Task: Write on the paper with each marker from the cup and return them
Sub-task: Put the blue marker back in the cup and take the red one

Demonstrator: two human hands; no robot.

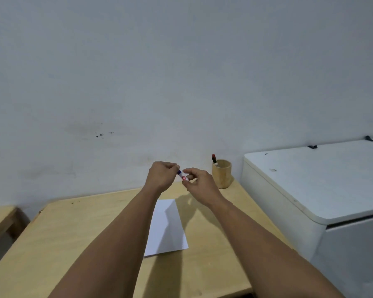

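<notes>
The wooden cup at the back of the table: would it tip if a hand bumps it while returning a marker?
Probably not easily. The cup looks squat and thick-walled, standing flat on the table. The one red-capped marker leaning in it likely adds little leverage. It might slide on the smooth wood instead.

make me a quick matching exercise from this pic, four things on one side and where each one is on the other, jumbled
Things:
1. blue marker
2. red marker
3. paper
4. cup

Places:
A. lying flat on the table
B. standing in the cup
C. held between the left hand and right hand, above the table
D. upright at the table's far right corner

Pairs: 1-C, 2-B, 3-A, 4-D
</notes>
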